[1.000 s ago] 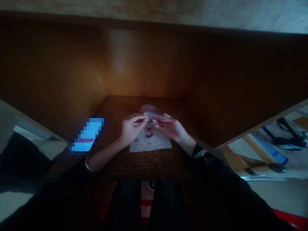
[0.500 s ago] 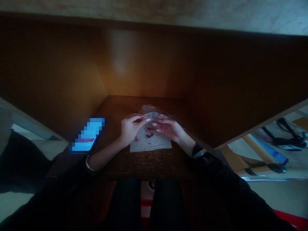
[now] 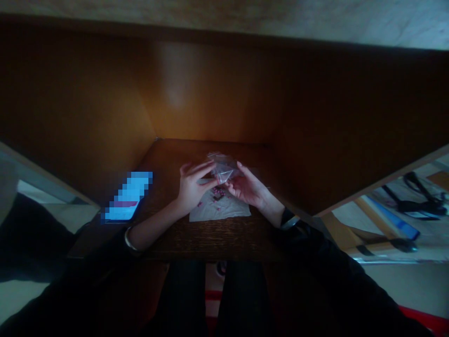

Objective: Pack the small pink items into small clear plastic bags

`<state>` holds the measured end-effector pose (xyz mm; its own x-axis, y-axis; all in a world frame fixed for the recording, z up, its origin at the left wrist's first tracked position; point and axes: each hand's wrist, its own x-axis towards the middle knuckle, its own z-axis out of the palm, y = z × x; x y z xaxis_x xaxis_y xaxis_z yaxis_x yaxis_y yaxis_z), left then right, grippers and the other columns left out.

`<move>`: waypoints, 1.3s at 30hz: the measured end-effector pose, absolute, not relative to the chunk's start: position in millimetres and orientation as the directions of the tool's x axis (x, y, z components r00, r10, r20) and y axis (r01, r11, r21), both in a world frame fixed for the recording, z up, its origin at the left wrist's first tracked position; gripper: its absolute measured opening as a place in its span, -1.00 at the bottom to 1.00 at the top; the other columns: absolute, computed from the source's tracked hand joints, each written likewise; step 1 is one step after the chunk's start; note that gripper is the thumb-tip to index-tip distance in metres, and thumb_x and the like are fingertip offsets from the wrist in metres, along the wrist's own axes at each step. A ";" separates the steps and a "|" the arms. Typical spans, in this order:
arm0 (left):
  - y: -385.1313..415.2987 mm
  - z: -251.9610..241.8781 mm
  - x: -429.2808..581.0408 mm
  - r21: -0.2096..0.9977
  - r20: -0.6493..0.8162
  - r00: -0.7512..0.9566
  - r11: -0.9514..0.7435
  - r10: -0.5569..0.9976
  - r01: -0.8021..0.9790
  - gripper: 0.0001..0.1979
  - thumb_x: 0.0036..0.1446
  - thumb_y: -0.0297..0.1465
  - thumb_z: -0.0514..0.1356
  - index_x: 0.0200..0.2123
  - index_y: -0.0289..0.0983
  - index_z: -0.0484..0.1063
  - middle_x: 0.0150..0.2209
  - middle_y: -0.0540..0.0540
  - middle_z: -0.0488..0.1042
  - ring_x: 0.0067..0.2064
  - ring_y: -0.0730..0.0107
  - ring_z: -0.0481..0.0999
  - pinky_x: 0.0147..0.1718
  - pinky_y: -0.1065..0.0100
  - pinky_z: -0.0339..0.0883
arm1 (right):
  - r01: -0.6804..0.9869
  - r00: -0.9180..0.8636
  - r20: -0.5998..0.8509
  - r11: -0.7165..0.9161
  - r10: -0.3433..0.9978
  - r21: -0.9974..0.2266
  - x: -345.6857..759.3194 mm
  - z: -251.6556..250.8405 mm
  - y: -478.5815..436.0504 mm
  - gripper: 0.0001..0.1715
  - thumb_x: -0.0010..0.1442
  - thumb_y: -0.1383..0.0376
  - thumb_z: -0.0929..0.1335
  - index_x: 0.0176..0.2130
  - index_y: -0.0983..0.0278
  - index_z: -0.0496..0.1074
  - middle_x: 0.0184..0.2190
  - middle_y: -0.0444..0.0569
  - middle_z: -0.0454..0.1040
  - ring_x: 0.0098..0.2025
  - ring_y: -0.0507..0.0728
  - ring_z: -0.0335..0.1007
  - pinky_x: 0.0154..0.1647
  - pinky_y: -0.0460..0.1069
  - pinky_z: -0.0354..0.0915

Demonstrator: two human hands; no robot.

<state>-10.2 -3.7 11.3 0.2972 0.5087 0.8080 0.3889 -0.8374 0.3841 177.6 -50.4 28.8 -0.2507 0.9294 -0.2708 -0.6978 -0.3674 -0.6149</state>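
Between my two hands is a small clear plastic bag [image 3: 224, 169], crinkled and catching the light. My left hand [image 3: 194, 185] pinches its left side between thumb and fingers. At the lower right of the bag, my right hand [image 3: 250, 187] grips it, with the thumb raised along its edge. Below them a pale cloth or tissue [image 3: 224, 213] lies flat on the dark wooden surface. Several small pink and dark bits [image 3: 218, 193] are scattered on it, too small to name for certain. Whether anything is inside the bag cannot be made out.
A phone [image 3: 128, 196] with a lit, blurred screen lies to the left. Wooden panels [image 3: 210, 93] enclose the dark wooden surface [image 3: 210, 238] at the back and sides. Beyond the right panel, black straps [image 3: 414, 196] and a blue item [image 3: 396, 217] are visible.
The bag has been turned and now shows more between my hands. My left fingers have spread and lifted a little; my right thumb has moved up along the bag.
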 end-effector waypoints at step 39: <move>-15.8 19.2 -6.0 0.547 0.325 0.736 -0.753 0.594 0.366 -0.45 0.02 -0.18 0.29 0.04 -0.30 0.33 -0.03 -0.27 0.51 -0.03 0.04 0.51 -0.02 0.01 0.33 | -0.173 0.299 0.015 0.069 0.954 -0.983 173.3 23.5 -51.9 -0.48 -0.07 0.11 0.49 -0.15 0.27 0.37 -0.46 -0.14 0.50 -0.72 -0.11 0.11 -0.76 -0.13 -0.09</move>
<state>-6.0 -15.8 19.2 0.7356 0.5943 0.3250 0.3661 -0.7525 0.5474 173.3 -51.9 23.5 0.2991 0.9541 0.0146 -0.1728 0.0692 -0.9825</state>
